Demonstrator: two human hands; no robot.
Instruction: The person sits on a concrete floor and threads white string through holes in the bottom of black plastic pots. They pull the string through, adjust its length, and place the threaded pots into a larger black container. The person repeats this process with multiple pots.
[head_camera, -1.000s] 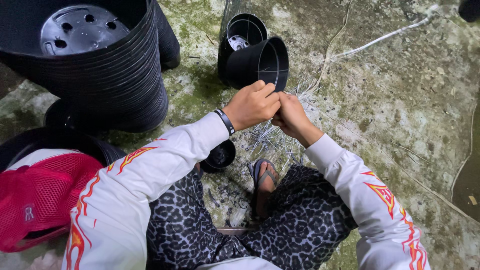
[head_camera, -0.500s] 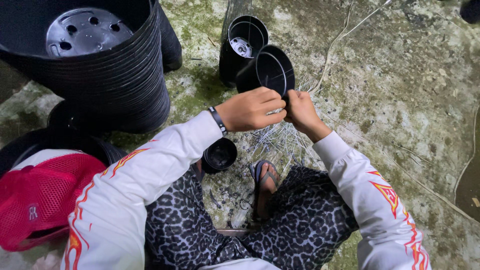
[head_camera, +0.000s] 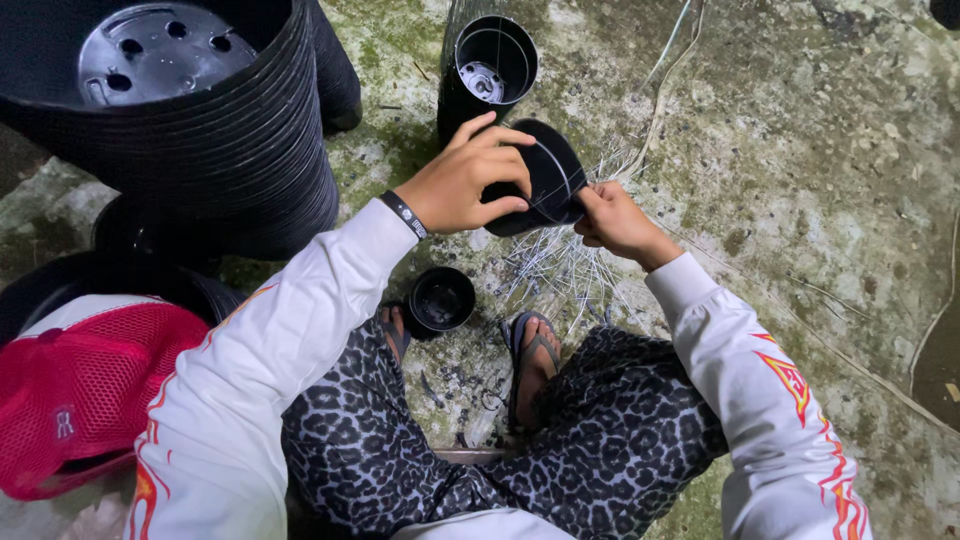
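**A:** Head view: left hand (head_camera: 465, 180) clamps a small black pot (head_camera: 545, 180) by its rim, fingers curled over the top, pot tilted with its mouth toward the right. Right hand (head_camera: 610, 220) is closed at the pot's lower edge, pinching what looks like a thin wire; can't tell exactly what's in the pinch.

**B:** Where's the pot relative to the rest?

**A:** Held in the air, above a loose bundle of wires (head_camera: 560, 270) on the mossy concrete floor (head_camera: 800, 150). Stack of small pots (head_camera: 490, 65) just behind it, another small pot (head_camera: 440, 298) by the sandalled foot (head_camera: 535, 350).

**B:** Risks?

**A:** My read: grip is rim-only, so a tug from the right could twist the pot loose. The wire ends sit close to the bare fingers, so a poke is possible.

**B:** Any labels or packaging?

**A:** None readable. Big stack of large black pots (head_camera: 200, 140) upper left, red mesh cap (head_camera: 80, 390) with a small pale emblem lower left.
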